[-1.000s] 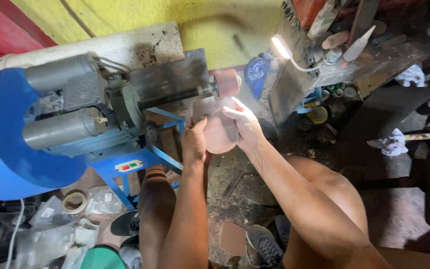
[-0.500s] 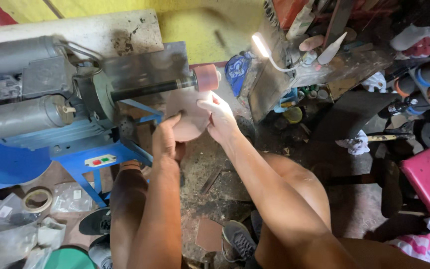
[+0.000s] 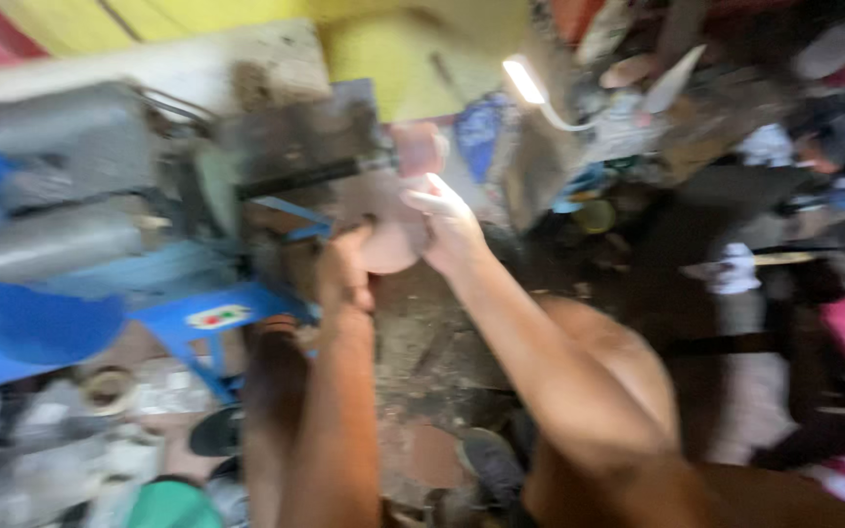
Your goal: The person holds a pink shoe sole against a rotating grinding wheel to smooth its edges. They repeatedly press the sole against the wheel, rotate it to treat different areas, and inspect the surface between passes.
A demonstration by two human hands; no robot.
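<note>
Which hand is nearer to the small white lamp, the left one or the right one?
The right hand is nearer: it is below and left of the white lamp. The left hand is lower and farther left, on the round pinkish piece.

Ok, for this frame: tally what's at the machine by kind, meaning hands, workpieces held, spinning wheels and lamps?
Hands: 2, the left hand and the right hand, both gripping the workpiece
Held workpiece: 1, a rounded pale pink piece
Pinkish wheel at the end of the machine: 1
Lit lamp: 1
Total: 5
The frame is motion-blurred, so smaller clutter is left uncounted.
</note>
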